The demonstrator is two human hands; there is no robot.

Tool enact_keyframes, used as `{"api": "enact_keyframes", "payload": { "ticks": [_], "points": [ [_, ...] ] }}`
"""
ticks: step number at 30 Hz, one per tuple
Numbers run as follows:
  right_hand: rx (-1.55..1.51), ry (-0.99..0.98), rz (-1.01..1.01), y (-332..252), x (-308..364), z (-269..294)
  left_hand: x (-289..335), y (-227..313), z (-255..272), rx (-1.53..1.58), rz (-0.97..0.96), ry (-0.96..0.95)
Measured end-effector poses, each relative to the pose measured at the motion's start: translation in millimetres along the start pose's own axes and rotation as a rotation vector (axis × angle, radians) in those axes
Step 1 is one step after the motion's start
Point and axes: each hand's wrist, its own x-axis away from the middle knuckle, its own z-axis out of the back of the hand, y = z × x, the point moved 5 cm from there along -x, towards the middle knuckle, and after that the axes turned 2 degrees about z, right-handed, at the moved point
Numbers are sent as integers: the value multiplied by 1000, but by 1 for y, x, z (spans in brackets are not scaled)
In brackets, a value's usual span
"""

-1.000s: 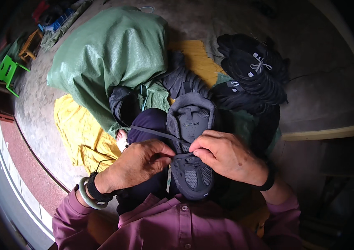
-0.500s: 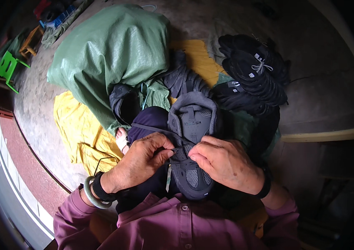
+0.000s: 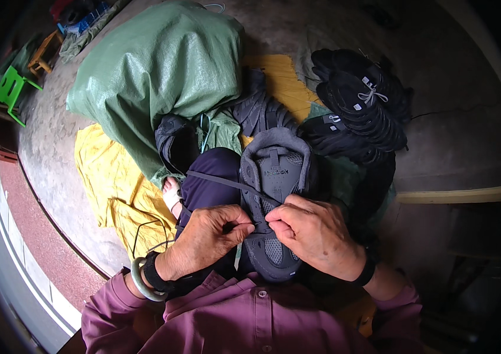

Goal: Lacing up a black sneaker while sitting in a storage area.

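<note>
Left grip [image 3: 212, 235]: pinching shoelace [image 3: 218, 179] | right grip [image 3: 320, 237]: pinching shoelace | dark grey sneaker [image 3: 275, 177]: beneath both, lacing area between their tips

A lace [image 3: 218, 179] (slanting) bars passage over the knee [image 3: 212, 160].

Place: a shoe workshop, by my eye | stacked uppers [image 3: 365, 121] | bulging green sack [image 3: 156, 71] | bare concrete floor [image 3: 55, 127]
</note>
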Motion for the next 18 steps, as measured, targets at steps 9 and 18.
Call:
{"api": "enact_keyframes", "payload": {
  "ticks": [9, 18],
  "points": [
    [-78, 24, -41, 2, -7, -6, -3, 21, -10, -305, -219, 150],
    [-41, 69, -24, -1, -6, -6, -3, 15, 3, -503, -116, 89]
  ]
}}
